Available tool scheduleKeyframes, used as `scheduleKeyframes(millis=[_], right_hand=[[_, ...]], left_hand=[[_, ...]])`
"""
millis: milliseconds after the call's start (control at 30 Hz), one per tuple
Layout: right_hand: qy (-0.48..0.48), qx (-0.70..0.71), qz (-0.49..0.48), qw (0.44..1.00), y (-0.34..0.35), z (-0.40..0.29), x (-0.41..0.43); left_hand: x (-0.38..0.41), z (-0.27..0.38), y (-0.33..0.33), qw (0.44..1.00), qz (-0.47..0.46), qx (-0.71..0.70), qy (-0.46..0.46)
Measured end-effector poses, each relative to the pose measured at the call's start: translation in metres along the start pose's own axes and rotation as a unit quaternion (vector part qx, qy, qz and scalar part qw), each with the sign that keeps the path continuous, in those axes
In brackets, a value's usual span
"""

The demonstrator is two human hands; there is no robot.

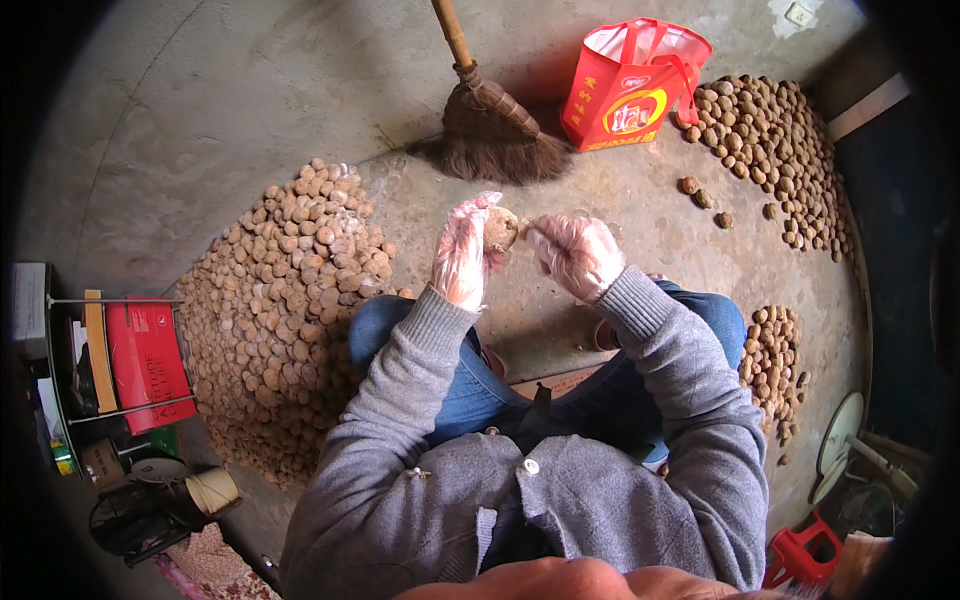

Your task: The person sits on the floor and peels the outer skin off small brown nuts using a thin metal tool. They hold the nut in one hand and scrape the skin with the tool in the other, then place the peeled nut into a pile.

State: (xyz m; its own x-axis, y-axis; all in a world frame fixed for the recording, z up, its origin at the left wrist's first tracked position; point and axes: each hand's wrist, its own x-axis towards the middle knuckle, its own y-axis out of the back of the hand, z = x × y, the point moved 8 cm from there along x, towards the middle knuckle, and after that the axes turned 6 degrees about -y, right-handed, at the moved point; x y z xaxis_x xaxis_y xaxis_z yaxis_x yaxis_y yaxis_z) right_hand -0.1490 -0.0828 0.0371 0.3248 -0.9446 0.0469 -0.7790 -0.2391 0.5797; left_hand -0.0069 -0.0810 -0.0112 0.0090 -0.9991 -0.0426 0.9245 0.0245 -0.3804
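My left hand (463,251), in a thin clear plastic glove, holds a round, pale brown tuber-like piece (499,229) with a dark spot on its right side. Just to the right of it is my right hand (574,253), gloved the same way, its fingers bent and pinched together with the tips near the piece. A small pale bit seems to be at those fingertips, but it is too small to tell what it is. Both hands are above the concrete floor, in front of my knees.
A large heap of pale round pieces (292,300) lies at the left. Darker brown ones form a pile (772,142) at the back right and a smaller pile (772,352) by my right knee. A broom (499,127) and a red bag (619,97) stand by the wall.
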Motion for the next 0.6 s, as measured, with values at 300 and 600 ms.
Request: scheduleKeyframes(millis=[300,600], right_hand=[[-0.218,0.275,-0.033,0.936,-0.017,0.03,-0.002],[0.002,-0.009,-0.002,1.0,-0.009,-0.004,-0.004]], left_hand=[[-0.003,0.013,-0.01,0.99,-0.018,0.111,-0.08],[-0.001,0.007,-0.004,0.999,-0.011,0.021,-0.037]])
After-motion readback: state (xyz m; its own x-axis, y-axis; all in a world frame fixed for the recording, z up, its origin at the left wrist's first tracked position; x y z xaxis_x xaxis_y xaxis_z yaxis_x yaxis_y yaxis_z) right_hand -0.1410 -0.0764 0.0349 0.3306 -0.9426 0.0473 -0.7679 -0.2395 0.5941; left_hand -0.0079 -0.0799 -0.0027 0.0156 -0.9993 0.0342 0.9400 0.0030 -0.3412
